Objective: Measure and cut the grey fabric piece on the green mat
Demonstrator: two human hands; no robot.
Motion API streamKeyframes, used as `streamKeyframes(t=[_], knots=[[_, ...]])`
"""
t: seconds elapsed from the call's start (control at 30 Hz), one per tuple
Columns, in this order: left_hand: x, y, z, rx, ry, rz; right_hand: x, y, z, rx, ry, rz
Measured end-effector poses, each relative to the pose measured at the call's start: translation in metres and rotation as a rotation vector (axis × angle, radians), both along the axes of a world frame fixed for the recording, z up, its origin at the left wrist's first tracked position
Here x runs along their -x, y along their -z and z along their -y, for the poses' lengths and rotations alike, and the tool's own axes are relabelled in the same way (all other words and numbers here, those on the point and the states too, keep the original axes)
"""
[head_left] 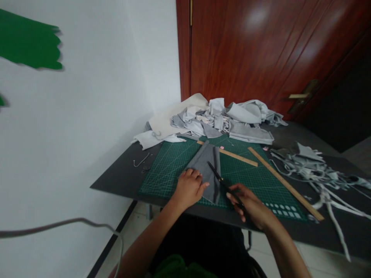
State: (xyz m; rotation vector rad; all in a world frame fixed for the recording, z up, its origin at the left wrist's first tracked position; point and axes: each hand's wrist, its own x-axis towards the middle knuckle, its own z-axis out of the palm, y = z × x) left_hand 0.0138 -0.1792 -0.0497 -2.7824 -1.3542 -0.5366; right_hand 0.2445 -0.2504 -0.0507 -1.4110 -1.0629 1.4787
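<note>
A piece of grey fabric (207,160) lies on the green cutting mat (160,170), wide toward me and narrow at its far end. My left hand (190,188) rests palm down on the fabric's left part, thumb stretched out to the right. In my right hand (246,202) is a pair of black scissors (218,177), with fingers wrapped round the handles. Their blades point away and to the left, over the right part of the fabric. The blades look nearly closed; whether they touch the cloth I cannot tell.
A short wooden ruler (239,156) and a long one (285,183) lie on the mat. Fabric scraps (208,119) are heaped along the back, and grey strips (307,162) at the right. A white wall (116,77) borders the left; a brown door (240,50) stands behind.
</note>
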Motion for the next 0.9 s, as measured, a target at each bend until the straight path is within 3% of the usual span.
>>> streamKeyframes(t=[0.17, 0.33, 0.5, 0.7, 0.8, 0.9], knots=[[-0.008, -0.004, 0.010, 0.083, 0.195, -0.022, -0.002, 0.005, -0.002, -0.074, -0.014, 0.324], [0.005, -0.012, 0.000, 0.207, 0.358, -0.024, -0.003, 0.002, -0.003, -0.325, -0.110, 0.677], [0.024, -0.011, -0.013, 0.104, 0.138, 0.007, 0.000, -0.001, -0.001, -0.309, -0.129, 0.810], [0.017, 0.006, -0.020, 0.037, -0.272, 0.037, 0.009, -0.025, 0.023, -0.270, -0.180, 0.750], [0.016, 0.010, -0.025, 0.064, -0.362, 0.070, 0.015, -0.039, 0.038, -0.224, -0.188, 0.661], [0.018, 0.011, -0.028, 0.061, -0.386, 0.104, 0.020, -0.042, 0.044, -0.142, -0.186, 0.553]])
